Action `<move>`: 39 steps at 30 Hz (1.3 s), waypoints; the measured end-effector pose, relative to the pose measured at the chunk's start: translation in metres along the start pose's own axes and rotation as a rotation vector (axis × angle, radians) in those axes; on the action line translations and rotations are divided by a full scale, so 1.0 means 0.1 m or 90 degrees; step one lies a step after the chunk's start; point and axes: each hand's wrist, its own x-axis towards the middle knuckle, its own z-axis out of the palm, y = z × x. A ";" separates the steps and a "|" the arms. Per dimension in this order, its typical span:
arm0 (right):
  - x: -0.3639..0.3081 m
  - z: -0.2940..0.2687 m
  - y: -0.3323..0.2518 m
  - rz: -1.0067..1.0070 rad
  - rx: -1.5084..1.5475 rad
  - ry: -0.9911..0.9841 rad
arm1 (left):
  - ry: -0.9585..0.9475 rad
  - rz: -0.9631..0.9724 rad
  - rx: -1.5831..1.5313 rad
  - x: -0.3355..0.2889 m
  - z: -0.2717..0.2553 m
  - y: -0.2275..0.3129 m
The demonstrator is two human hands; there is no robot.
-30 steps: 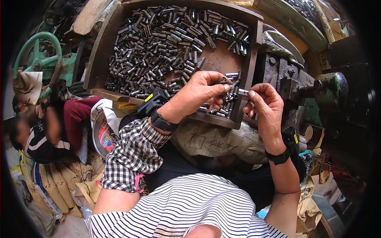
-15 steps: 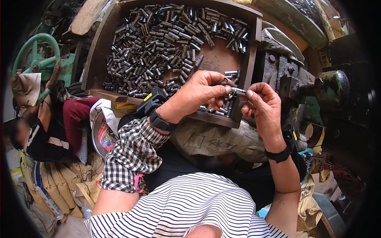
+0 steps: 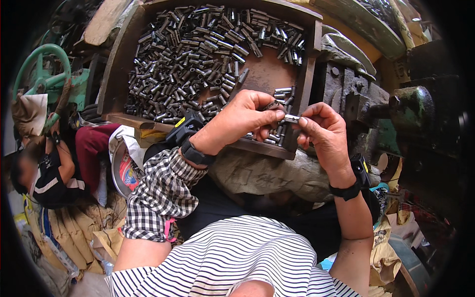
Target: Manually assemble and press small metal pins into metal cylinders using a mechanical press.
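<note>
Bright tube [image 3: 291,119]: axis approx. L–R.
R end pinched by R hand [image 3: 322,129]; L end set at L hand [image 3: 247,115] thumb; dark tube [image 3: 271,105] apparently grasped there, view part. blocked.

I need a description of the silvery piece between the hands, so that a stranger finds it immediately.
Start at the wooden tray of small metal tubes; go to its lower right corner. There, between the left hand and right hand, is a short, silvery metal piece. It alone bridges both hands, while most tubes lie in the tray.
</note>
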 end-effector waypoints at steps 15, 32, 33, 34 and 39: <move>0.01 0.05 0.02 -0.024 0.042 -0.098 | 0.002 0.039 -0.046 -0.01 0.06 -0.02; -2.62 -0.50 -1.13 -0.756 -0.637 0.934 | 0.085 0.077 -0.018 -0.03 0.32 0.02; -2.52 -0.53 -1.32 -0.806 -0.535 0.951 | 0.074 0.082 -0.019 -0.03 0.43 0.07; -2.65 -0.78 -1.33 -0.663 -0.769 0.899 | 0.064 0.072 -0.043 -0.05 0.51 0.11; -2.23 -1.37 -1.08 -0.765 -0.346 0.657 | 0.011 0.079 -0.025 0.24 0.83 0.21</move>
